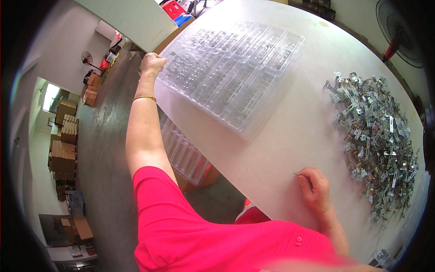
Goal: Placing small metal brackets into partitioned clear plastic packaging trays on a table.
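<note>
A stack of clear plastic trays (pixel 235 102) with rows of long compartments lies at the far left of the white table; small metal parts show through the plastic. My left arm stretches out to the trays' left corner, where my left hand (pixel 153 64) is closed at the edge; its fingertips are partly hidden. Near the table's front edge, my right hand (pixel 314 189) rests with fingers curled. A small, thin, dark metal piece (pixel 296 173) sticks out from its fingertips. To the right lies a large heap of small metal hardware parts (pixel 376 136), silvery with some brass-coloured bits.
Below the table's left edge, more clear trays (pixel 183 152) sit over a cardboard box. A black and red fan (pixel 393 45) stands beyond the table at the right. Cardboard boxes (pixel 63 156) are piled along the far left wall, past the grey floor.
</note>
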The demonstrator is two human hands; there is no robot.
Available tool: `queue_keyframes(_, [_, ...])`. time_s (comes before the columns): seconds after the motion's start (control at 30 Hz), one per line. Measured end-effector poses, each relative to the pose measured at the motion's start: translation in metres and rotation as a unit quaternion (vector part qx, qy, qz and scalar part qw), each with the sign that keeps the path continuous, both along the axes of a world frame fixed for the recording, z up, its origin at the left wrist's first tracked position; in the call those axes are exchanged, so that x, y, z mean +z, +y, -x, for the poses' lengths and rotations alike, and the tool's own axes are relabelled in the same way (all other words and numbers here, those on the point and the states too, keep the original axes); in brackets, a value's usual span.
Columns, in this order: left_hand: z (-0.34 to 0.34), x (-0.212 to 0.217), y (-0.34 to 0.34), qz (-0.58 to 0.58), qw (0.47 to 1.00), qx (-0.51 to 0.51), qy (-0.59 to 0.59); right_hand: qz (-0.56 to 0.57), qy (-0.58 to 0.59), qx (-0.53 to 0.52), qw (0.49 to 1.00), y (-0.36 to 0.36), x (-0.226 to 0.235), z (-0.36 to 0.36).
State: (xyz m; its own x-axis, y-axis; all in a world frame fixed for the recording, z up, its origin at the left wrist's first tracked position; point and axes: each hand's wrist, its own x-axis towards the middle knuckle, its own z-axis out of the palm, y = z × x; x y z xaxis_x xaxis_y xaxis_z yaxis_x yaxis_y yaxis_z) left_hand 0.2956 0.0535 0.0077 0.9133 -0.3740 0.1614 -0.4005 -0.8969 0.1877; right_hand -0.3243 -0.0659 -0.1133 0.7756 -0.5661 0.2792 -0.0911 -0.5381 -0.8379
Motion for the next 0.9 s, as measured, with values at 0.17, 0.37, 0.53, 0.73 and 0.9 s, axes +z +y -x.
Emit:
queue_keyframes(0.17, [0.007,-0.010,-0.007,0.016,0.995,-0.068,-0.073,-0.007,0.016,-0.019,1.000,0.004,0.006,0.004])
queue_keyframes(0.37, [0.025,0.015,-0.005,0.096,0.961,-0.179,-0.189,0.000,0.002,0.023,1.000,-0.004,-0.002,0.004])
queue_keyframes(0.53, [0.160,0.052,-0.045,0.212,0.926,-0.266,-0.166,-0.001,-0.024,0.020,1.000,-0.004,-0.008,0.002])
queue_keyframes(0.73, [0.365,0.043,-0.076,0.282,0.827,-0.470,-0.126,0.034,-0.040,0.028,0.998,-0.003,-0.012,0.011])
queue_keyframes(0.9, [0.458,0.009,-0.105,0.274,0.744,-0.597,-0.124,0.104,-0.073,0.051,0.991,0.003,-0.023,0.012])
